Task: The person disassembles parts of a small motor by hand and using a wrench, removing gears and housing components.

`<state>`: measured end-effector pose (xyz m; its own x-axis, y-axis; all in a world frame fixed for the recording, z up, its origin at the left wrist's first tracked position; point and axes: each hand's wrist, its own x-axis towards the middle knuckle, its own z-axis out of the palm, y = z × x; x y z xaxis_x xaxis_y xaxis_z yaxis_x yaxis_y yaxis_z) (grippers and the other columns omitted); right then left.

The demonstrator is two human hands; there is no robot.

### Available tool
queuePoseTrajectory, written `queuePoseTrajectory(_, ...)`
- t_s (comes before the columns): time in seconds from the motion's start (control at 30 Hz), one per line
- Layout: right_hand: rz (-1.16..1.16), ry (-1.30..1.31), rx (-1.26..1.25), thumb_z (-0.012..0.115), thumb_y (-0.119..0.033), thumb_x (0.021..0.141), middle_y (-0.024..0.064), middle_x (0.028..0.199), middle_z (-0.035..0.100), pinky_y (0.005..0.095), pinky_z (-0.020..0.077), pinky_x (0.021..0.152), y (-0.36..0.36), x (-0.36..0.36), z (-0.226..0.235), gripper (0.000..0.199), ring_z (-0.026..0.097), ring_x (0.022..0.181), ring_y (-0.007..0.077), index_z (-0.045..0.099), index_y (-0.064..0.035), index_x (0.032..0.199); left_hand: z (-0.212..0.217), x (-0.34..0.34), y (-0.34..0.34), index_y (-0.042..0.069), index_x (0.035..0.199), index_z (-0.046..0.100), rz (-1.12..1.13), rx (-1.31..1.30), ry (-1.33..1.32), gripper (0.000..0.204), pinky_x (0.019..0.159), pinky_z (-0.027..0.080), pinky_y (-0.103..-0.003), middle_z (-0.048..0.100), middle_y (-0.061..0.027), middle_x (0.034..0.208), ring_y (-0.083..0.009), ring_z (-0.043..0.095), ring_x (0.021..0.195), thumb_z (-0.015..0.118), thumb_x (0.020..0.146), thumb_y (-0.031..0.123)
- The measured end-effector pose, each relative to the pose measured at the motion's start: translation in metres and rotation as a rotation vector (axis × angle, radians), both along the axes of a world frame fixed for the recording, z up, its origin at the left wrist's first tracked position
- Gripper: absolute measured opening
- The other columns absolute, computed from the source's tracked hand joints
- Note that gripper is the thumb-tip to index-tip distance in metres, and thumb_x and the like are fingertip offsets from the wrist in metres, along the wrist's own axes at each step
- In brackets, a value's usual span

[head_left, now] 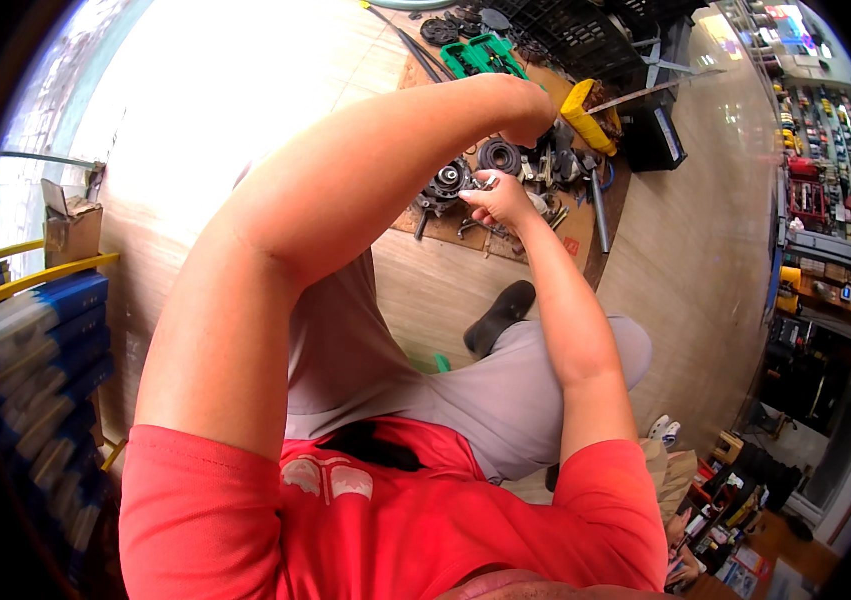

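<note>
My left arm stretches across to the right, and my left hand is over the parts beside a yellow bin. Its fingers are turned away and hidden. Lower down, my right hand is closed, thumb and fingers pinching a small shiny metal piece; its exact kind is too small to tell. Right beside those fingertips sits a round metal machine part with a hub in its middle, partly covered by my left forearm. A dark ring-shaped part lies just beyond my right hand.
Several loose metal parts lie on a brown board on the floor, with a long metal bar at its right. Farther off are an open green tool case and a black crate. Blue-and-white boxes are stacked at left.
</note>
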<state>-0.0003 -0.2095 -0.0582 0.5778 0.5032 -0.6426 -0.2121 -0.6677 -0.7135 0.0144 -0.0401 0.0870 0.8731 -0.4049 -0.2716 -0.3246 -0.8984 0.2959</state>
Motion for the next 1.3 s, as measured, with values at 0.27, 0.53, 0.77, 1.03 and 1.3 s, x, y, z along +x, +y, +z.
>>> queuePoseTrajectory(0.27,0.001,0.002,-0.031,0.078,-0.012,0.077,0.0096,0.083,0.060,0.0228,0.0423,0.043,-0.002,0.000,0.005,0.075,0.058,0.055,0.0119,0.038,0.0070,0.137,0.000,0.000,0.002,0.004,0.102,0.069,-0.032,0.025,-0.007,0.031,0.080,0.052,-0.044,0.069,-0.0162,0.097,-0.0345,0.065,0.095,0.067,0.083,0.029)
queuePoseTrajectory(0.53,0.007,0.024,-0.099,0.080,-0.016,0.074,0.0113,0.087,0.061,0.0243,0.0423,0.042,-0.007,0.000,0.005,0.086,0.058,0.055,0.0124,0.031,0.0040,0.142,-0.003,0.002,0.000,0.004,0.104,0.068,-0.006,0.007,-0.001,0.032,0.082,0.051,-0.044,0.069,-0.0161,0.098,-0.0347,0.065,0.096,0.067,0.083,0.029)
queuePoseTrajectory(0.77,0.001,0.026,-0.109,0.081,-0.019,0.073,0.0129,0.093,0.060,0.0240,0.0427,0.042,-0.011,-0.001,0.009,0.089,0.058,0.056,0.0123,0.030,0.0033,0.143,-0.005,0.004,0.000,0.004,0.105,0.067,-0.017,0.009,-0.002,0.034,0.083,0.051,-0.044,0.069,-0.0160,0.099,-0.0346,0.064,0.098,0.067,0.084,0.030)
queuePoseTrajectory(1.03,0.023,-0.002,-0.109,0.078,-0.027,0.077,0.0085,0.084,0.060,0.0239,0.0425,0.043,-0.015,0.002,0.005,0.087,0.058,0.056,0.0117,0.029,0.0024,0.143,-0.002,0.001,0.000,0.003,0.102,0.068,-0.030,0.011,-0.017,0.033,0.081,0.052,-0.044,0.069,-0.0155,0.097,-0.0344,0.065,0.095,0.067,0.084,0.030)
queuePoseTrajectory(1.3,-0.128,0.172,0.011,0.060,-0.030,0.093,0.0040,0.081,0.063,0.0206,0.0426,0.045,-0.014,0.003,0.009,0.036,0.057,0.055,0.0086,0.055,-0.0023,0.117,0.004,0.000,0.003,0.002,0.100,0.068,-0.075,0.032,-0.024,0.032,0.080,0.052,-0.043,0.069,-0.0159,0.096,-0.0344,0.065,0.095,0.067,0.084,0.031)
